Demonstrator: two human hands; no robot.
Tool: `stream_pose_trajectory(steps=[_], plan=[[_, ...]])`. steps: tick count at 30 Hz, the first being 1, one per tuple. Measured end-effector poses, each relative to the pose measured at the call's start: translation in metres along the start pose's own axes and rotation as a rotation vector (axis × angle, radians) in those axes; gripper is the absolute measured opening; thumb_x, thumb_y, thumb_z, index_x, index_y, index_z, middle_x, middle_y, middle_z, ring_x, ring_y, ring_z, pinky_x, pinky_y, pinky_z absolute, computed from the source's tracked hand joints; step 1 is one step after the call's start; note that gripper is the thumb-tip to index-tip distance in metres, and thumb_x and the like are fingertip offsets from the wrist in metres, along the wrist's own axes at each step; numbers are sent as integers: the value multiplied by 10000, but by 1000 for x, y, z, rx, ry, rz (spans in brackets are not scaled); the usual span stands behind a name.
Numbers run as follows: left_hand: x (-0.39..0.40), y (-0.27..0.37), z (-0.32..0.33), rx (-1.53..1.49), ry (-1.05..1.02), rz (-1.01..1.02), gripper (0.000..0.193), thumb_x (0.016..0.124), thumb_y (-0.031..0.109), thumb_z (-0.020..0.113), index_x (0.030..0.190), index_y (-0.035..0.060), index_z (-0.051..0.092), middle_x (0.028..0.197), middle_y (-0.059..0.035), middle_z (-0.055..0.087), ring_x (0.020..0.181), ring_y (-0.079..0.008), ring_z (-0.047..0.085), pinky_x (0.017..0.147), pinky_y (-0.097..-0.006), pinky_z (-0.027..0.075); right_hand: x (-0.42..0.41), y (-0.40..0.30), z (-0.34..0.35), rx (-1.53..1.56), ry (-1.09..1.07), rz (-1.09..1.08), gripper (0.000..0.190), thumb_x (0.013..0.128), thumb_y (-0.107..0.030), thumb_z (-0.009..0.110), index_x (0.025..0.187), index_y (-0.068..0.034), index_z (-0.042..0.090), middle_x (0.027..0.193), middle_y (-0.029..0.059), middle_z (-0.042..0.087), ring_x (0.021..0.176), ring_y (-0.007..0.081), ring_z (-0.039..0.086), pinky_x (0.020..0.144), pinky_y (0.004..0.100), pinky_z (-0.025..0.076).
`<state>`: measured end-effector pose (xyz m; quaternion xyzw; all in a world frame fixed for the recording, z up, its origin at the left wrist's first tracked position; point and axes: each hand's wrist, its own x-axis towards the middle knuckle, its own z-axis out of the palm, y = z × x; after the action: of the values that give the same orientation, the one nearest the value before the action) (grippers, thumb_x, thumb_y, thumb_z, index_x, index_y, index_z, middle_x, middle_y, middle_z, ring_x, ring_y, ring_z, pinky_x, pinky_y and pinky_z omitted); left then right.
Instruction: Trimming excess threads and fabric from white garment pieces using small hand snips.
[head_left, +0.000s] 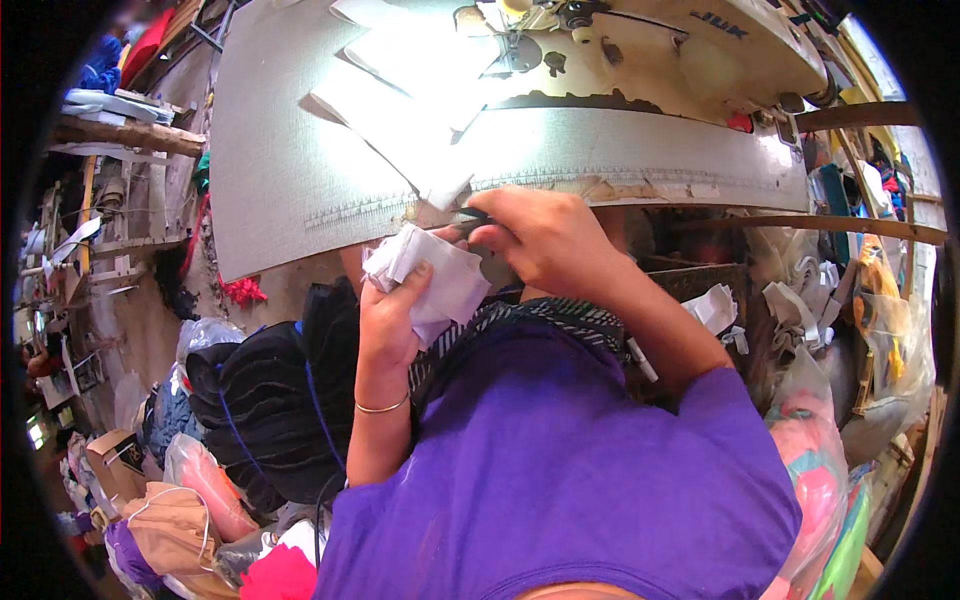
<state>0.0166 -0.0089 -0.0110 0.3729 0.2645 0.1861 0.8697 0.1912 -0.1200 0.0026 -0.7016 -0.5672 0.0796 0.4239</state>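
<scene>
My left hand (394, 315), a bangle on its wrist, grips a folded bundle of white fabric pieces (450, 281) just in front of the table edge. Beside it my right hand (544, 232) is closed on a small dark tool, perhaps thread snips (472, 217), mostly hidden by the fingers. The tool lies above the bundle, near the table's edge. Several white fabric pieces (397, 135) are spread overlapping on the sewing table (262, 172), one corner reaching the edge near my right hand. Strong glare hides their detail.
An industrial sewing machine (712, 60) stands at the table's back right. A printed ruler scale (360, 214) runs along the front edge. Tied black fabric stacks (277, 405) lie at left, with bagged cloth (806, 465) at right. White scraps (712, 307) hang below the table.
</scene>
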Motion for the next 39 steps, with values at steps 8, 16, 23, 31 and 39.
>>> stream_pose_trajectory(steps=[8,16,23,31,39], plan=[[-4,7,-1,70,139,-7,444,799,-86,442,1231,-77,546,1228,-172,594,1155,-257,563,980,-362,449,32,-6,17,-376,-104,-257,227,845,-303,665,850,-89,590,724,64,622,642,207,643,528,356,491],[-3,6,-32,-48,-58,151,522,755,-7,475,1272,-79,464,1224,-202,559,1136,-283,535,1037,-397,376,35,24,11,-157,51,197,394,811,-369,716,1014,-43,628,823,114,649,722,297,651,651,387,518],[-15,63,-37,32,-239,545,382,854,307,601,1069,22,464,906,-89,464,1055,-283,451,1039,-423,301,28,36,20,-110,-13,202,410,745,-311,780,1076,-115,638,1024,95,606,887,297,637,744,372,510],[-49,106,-43,77,-418,783,266,847,164,644,1024,92,458,691,-11,469,747,-183,506,1157,-477,202,21,-6,-22,684,-181,278,180,864,-116,704,973,-42,582,905,6,624,772,53,525,636,225,418],[-5,16,-12,108,-110,26,586,929,502,566,1170,-28,501,878,-27,520,785,-104,506,690,-234,435,-14,-47,-2,1293,-264,600,249,914,-111,656,1130,-6,593,949,-1,642,843,52,574,744,215,457]])
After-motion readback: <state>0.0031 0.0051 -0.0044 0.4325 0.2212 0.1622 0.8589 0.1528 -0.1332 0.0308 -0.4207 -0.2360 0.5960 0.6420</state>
